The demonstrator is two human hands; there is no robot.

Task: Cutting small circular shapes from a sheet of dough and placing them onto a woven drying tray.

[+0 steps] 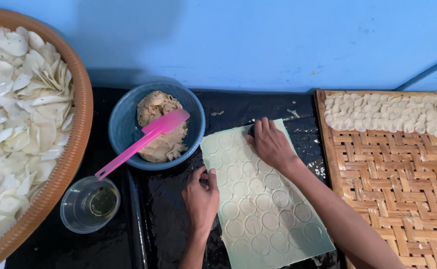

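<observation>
On the black worktop, near its back edge, the right hand [270, 144] presses a dark cutter, mostly hidden, into the dough sheet [263, 199], already scored with rounds; the left hand [201, 197] lies open, steadying the sheet's left edge. Cutting seems nearly finished; lifting the rounds likely needs a gentle touch.

two hands [201, 199], one bowl [124, 124], one spatula [141, 142]

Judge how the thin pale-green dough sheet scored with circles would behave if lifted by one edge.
The thin pale-green dough sheet would probably flop and sag: it lies flat and looks very thin. It may tear along the cut circles, which cover most of it. It might also cling to the shiny black plastic surface, where the left hand and right hand press it.
</observation>
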